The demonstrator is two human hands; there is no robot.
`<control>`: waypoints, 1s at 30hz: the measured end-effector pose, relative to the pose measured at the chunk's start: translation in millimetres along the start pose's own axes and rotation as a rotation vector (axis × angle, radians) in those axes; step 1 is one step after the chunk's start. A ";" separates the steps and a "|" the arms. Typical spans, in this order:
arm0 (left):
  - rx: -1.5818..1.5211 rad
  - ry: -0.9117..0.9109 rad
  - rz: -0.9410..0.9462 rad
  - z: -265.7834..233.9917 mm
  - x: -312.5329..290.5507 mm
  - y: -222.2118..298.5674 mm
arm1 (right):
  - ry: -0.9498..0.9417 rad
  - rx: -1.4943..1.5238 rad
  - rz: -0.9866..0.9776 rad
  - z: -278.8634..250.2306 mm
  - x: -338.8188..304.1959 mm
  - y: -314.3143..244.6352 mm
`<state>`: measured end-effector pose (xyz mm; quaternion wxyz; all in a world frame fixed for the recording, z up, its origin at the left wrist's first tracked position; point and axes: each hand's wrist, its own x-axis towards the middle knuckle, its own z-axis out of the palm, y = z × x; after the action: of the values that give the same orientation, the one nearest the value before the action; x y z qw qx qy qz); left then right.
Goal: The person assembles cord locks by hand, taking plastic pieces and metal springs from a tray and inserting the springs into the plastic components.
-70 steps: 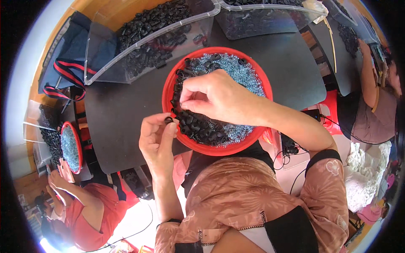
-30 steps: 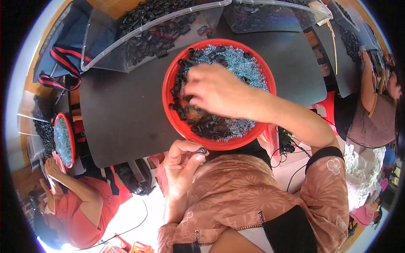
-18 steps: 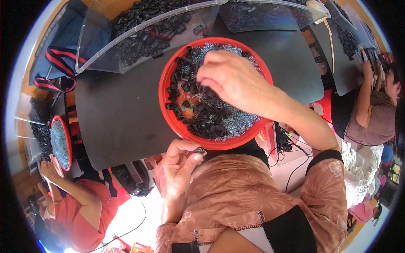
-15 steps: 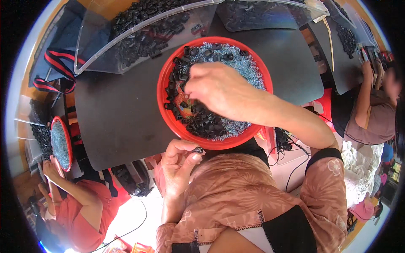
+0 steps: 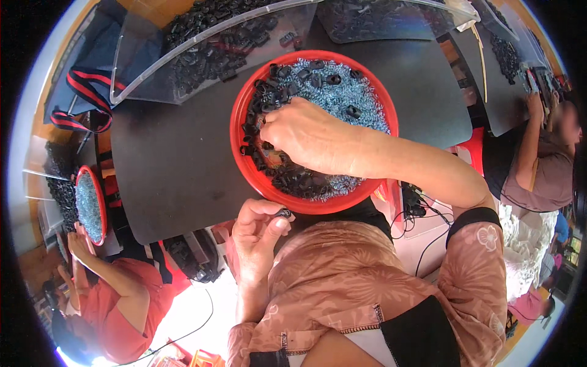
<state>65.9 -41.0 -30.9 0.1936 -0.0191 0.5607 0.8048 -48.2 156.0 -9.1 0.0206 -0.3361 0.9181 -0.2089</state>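
A round red basin holds a heap of small silvery springs and many small black plastic pieces, most of them along its left and near sides. My right hand reaches into the basin from the right. Its fingers curl down among the black pieces at the left side, and whatever the fingertips grip is hidden. Just outside the near rim, my left hand pinches one small black plastic piece between thumb and fingers.
The basin sits on a dark table. Behind it stand clear plastic bins full of black parts. A striped strap hangs at the far left. Co-workers sit on both sides, the left one beside another red basin.
My right hand has shifted slightly left and nearer within the basin, its fingers lower among the black pieces. My left hand keeps its pinch on the black piece, almost unmoved.
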 end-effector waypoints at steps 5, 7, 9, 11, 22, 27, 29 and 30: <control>-0.012 -0.001 0.005 -1.9 1.9 -2.6 | 0.085 0.071 0.038 -3.7 -1.0 4.5; -0.001 -0.012 0.027 -2.9 3.2 -3.1 | 0.034 0.057 0.059 -8.2 2.2 0.6; -0.008 -0.012 0.028 -3.0 3.5 -3.0 | 0.042 0.030 0.031 -5.9 4.7 -2.0; -0.015 -0.015 0.030 -1.9 3.2 -1.8 | 0.051 0.001 0.004 -2.6 5.4 -5.0; -0.015 0.077 -0.012 5.4 6.6 3.0 | 0.164 0.607 0.101 -11.6 -29.4 -14.1; 0.051 0.086 0.050 11.6 7.5 4.6 | 0.202 0.819 0.125 -17.3 -61.0 -35.4; 0.086 0.101 0.067 12.2 7.4 3.8 | 0.188 0.858 0.141 -14.3 -65.5 -39.4; 0.089 0.097 0.064 13.8 7.4 4.4 | 0.169 0.899 0.151 -12.1 -66.6 -39.9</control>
<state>60.2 -27.5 -23.7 0.1413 -0.0315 0.6051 0.7829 25.5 174.7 10.9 0.1046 -0.2080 0.7568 -0.6108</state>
